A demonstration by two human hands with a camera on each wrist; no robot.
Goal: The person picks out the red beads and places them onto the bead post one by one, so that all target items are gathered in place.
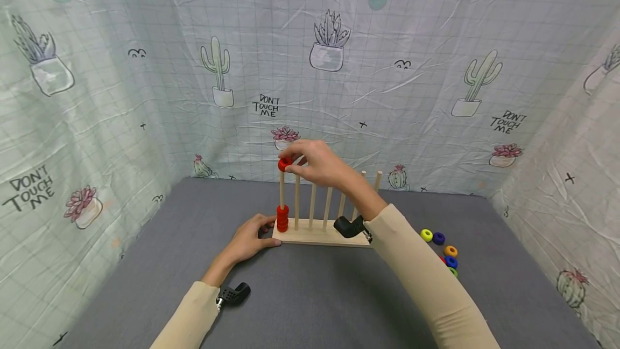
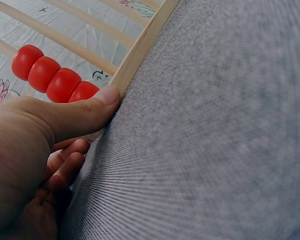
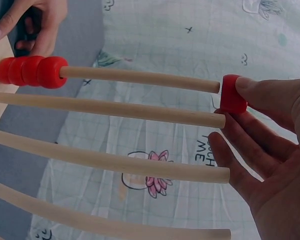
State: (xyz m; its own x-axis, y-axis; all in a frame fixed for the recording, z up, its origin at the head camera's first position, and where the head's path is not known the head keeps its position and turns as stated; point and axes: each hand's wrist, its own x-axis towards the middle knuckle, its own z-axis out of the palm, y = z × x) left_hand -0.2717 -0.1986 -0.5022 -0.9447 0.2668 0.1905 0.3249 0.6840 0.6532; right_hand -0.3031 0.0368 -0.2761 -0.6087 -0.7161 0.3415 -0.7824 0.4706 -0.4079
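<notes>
My right hand pinches a red bead between thumb and fingers, right at the tip of the leftmost peg. Lower on that same peg sits a stack of several red beads, down against the wooden base of the peg stand. My left hand grips the left end of this base, the thumb pressed on its front edge and the other fingers curled round the end. The other upright pegs carry no beads; my right forearm hides part of the right-hand ones in the head view.
Loose beads lie on the grey cloth to the right of the stand: yellow, dark purple, orange, blue and others partly behind my right sleeve. A printed curtain hangs behind the table.
</notes>
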